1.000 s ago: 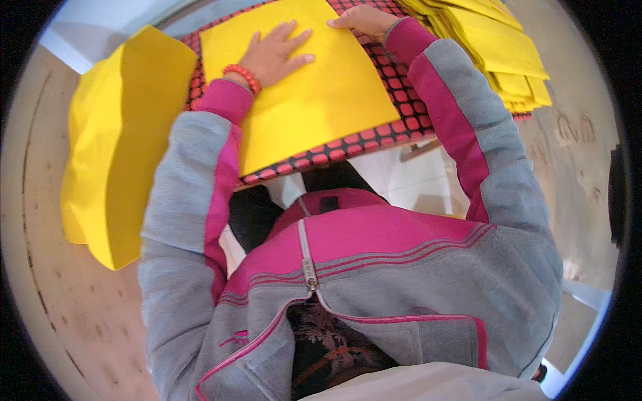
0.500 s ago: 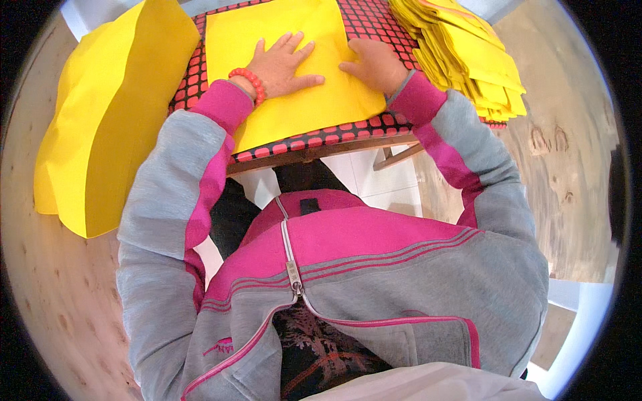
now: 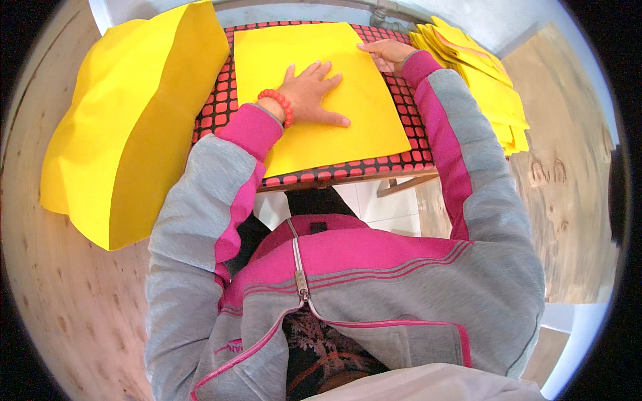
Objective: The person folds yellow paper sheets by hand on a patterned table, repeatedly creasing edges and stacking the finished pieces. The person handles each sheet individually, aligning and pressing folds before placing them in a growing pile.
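Yellow, the sheet (image 3: pixel 366 113) lay on the red-and-black cover (image 3: pixel 217 100) beneath the left hand (image 3: pixel 309 98), fingers splayed; the right hand (image 3: pixel 390 55) touched the sheet's upper right edge, whether pinching I couldn't tell.

A red beaded bracelet (image 3: pixel 286 107) sits just behind the left hand (image 3: pixel 313 97); farther back come a magenta cuff (image 3: pixel 253 132), a grey sleeve (image 3: pixel 194 214) and a zipped grey-and-magenta jacket (image 3: pixel 374 281).
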A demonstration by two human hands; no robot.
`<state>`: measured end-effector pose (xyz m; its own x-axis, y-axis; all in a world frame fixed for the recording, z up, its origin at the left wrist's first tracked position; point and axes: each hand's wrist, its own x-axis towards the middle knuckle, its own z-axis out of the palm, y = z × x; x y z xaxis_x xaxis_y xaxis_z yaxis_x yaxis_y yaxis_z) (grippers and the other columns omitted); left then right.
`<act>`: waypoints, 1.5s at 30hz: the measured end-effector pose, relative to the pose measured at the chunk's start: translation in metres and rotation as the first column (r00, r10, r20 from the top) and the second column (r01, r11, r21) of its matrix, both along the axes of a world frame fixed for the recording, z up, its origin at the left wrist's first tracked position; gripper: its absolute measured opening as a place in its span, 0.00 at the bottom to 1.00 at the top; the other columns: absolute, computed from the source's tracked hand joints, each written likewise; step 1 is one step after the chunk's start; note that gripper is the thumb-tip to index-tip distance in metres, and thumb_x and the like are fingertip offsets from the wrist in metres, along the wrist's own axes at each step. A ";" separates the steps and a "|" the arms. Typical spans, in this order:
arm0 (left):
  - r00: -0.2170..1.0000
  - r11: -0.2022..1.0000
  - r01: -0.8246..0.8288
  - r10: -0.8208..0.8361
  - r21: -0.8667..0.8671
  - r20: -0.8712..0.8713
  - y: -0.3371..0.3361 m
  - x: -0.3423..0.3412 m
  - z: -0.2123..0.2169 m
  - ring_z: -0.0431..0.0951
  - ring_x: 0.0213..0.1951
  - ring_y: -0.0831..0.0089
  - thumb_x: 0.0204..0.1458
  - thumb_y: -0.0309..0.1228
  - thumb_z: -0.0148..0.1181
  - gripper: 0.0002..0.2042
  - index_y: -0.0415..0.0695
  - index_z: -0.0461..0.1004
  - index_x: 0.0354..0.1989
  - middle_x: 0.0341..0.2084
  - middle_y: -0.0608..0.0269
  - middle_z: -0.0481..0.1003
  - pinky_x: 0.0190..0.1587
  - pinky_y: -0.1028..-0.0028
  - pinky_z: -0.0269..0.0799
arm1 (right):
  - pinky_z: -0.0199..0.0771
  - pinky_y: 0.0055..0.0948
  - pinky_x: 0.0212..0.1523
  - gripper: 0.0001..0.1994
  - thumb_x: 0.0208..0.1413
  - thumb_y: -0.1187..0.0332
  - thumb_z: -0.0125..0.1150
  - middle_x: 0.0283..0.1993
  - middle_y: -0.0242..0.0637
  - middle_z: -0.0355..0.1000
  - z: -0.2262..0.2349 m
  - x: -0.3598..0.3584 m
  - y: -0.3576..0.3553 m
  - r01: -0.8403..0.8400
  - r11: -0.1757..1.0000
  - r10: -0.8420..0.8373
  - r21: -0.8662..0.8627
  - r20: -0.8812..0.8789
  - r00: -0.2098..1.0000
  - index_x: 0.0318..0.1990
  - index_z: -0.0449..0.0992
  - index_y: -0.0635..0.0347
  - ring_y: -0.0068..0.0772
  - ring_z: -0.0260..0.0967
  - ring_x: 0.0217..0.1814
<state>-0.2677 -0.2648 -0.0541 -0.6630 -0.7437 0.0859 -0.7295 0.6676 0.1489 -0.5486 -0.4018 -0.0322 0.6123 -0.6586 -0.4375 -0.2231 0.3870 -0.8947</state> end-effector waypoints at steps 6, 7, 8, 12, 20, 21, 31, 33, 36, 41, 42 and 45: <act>0.894 0.918 0.141 0.044 0.372 -0.446 -0.035 0.022 0.000 0.50 0.75 0.53 0.58 0.62 0.52 0.37 0.48 0.65 0.69 0.72 0.46 0.56 0.70 0.40 0.45 | 0.66 0.22 0.20 0.09 0.63 0.61 0.62 0.31 0.31 0.78 -0.004 0.010 -0.023 -0.073 0.899 -0.175 -0.432 -0.506 0.845 0.38 0.76 0.56 0.20 0.69 0.22; 0.837 0.878 0.147 0.135 0.456 -0.530 -0.038 0.027 -0.002 0.51 0.74 0.53 0.59 0.60 0.52 0.35 0.49 0.67 0.68 0.71 0.46 0.57 0.70 0.40 0.47 | 0.64 0.22 0.19 0.08 0.62 0.62 0.62 0.30 0.31 0.77 -0.007 0.017 -0.017 -0.219 0.772 -0.255 -0.596 -0.607 0.752 0.36 0.76 0.54 0.20 0.68 0.21; 0.894 0.953 0.065 0.076 0.295 -0.442 -0.040 0.030 -0.003 0.52 0.74 0.53 0.58 0.60 0.53 0.35 0.49 0.67 0.68 0.71 0.46 0.57 0.70 0.40 0.47 | 0.62 0.22 0.17 0.07 0.61 0.62 0.63 0.29 0.31 0.77 -0.008 0.024 -0.011 -0.351 0.529 -0.349 -0.773 -0.575 0.740 0.34 0.75 0.53 0.21 0.67 0.20; 0.972 0.976 -0.218 0.216 -0.016 -0.093 -0.036 0.038 -0.008 0.55 0.72 0.56 0.54 0.62 0.56 0.36 0.52 0.68 0.66 0.68 0.49 0.61 0.67 0.38 0.50 | 0.74 0.35 0.26 0.07 0.57 0.63 0.61 0.37 0.42 0.78 -0.026 0.066 0.032 -0.750 -0.223 -0.703 -0.623 -0.430 0.566 0.37 0.75 0.55 0.35 0.76 0.28; 0.967 0.969 -0.246 0.247 0.021 -0.061 -0.028 0.041 -0.003 0.56 0.72 0.59 0.49 0.64 0.59 0.38 0.54 0.69 0.65 0.67 0.50 0.62 0.67 0.39 0.50 | 0.72 0.26 0.28 0.16 0.60 0.54 0.66 0.37 0.32 0.79 0.004 0.030 0.018 0.073 0.841 -0.335 -0.536 -0.411 0.848 0.39 0.79 0.60 0.22 0.76 0.34; 0.965 0.968 -0.252 0.252 0.002 -0.069 -0.027 0.041 -0.003 0.57 0.71 0.59 0.49 0.64 0.59 0.38 0.54 0.69 0.64 0.67 0.51 0.62 0.67 0.39 0.51 | 0.72 0.24 0.29 0.17 0.62 0.53 0.65 0.38 0.31 0.80 0.003 0.019 0.013 0.296 0.903 -0.362 -0.310 -0.181 0.915 0.39 0.80 0.61 0.21 0.76 0.34; 0.981 0.981 -0.194 0.194 -0.028 0.004 -0.023 0.041 0.009 0.60 0.69 0.52 0.51 0.63 0.59 0.39 0.53 0.66 0.68 0.66 0.47 0.63 0.67 0.43 0.54 | 0.76 0.38 0.37 0.09 0.61 0.61 0.62 0.39 0.39 0.78 0.000 0.061 -0.003 -0.654 -0.047 -0.587 -0.755 -0.509 0.630 0.44 0.75 0.53 0.40 0.76 0.35; 0.980 0.980 -0.196 0.197 -0.029 0.035 -0.018 0.038 0.008 0.60 0.69 0.52 0.51 0.63 0.58 0.39 0.53 0.66 0.68 0.66 0.47 0.63 0.67 0.43 0.54 | 0.76 0.42 0.39 0.11 0.57 0.60 0.64 0.39 0.41 0.77 -0.012 0.074 0.012 -0.703 -0.419 -0.619 -0.574 -0.385 0.684 0.41 0.75 0.55 0.47 0.75 0.38; 0.980 0.979 -0.198 0.200 -0.053 0.022 -0.012 0.033 0.005 0.61 0.69 0.53 0.51 0.63 0.58 0.38 0.53 0.67 0.67 0.66 0.47 0.63 0.67 0.43 0.55 | 0.78 0.40 0.46 0.17 0.57 0.58 0.65 0.45 0.44 0.79 -0.013 0.069 0.018 -0.664 0.003 -0.687 -0.748 -0.484 0.542 0.50 0.77 0.55 0.49 0.78 0.47; 0.977 0.977 -0.212 0.212 -0.008 0.002 -0.008 0.036 0.005 0.60 0.69 0.52 0.51 0.63 0.57 0.38 0.53 0.67 0.67 0.67 0.47 0.62 0.66 0.43 0.56 | 0.82 0.28 0.48 0.17 0.67 0.59 0.58 0.49 0.36 0.80 0.007 0.010 0.020 0.363 0.931 -0.365 -0.040 -0.086 0.927 0.54 0.75 0.63 0.26 0.80 0.46; 0.977 0.977 -0.215 0.215 0.005 0.009 -0.009 0.037 0.007 0.60 0.69 0.52 0.51 0.63 0.57 0.38 0.53 0.68 0.67 0.67 0.47 0.62 0.66 0.44 0.56 | 0.83 0.27 0.47 0.17 0.67 0.59 0.58 0.48 0.36 0.81 0.006 -0.001 0.025 0.302 0.952 -0.306 -0.052 -0.080 0.949 0.54 0.75 0.64 0.25 0.80 0.44; 0.979 0.978 -0.202 0.200 0.061 0.036 -0.012 0.035 0.012 0.60 0.70 0.51 0.52 0.64 0.57 0.38 0.53 0.67 0.67 0.67 0.46 0.62 0.67 0.44 0.55 | 0.83 0.26 0.44 0.15 0.68 0.59 0.56 0.45 0.36 0.81 0.001 -0.020 0.037 0.239 0.962 -0.254 -0.134 -0.114 0.960 0.51 0.76 0.63 0.22 0.81 0.39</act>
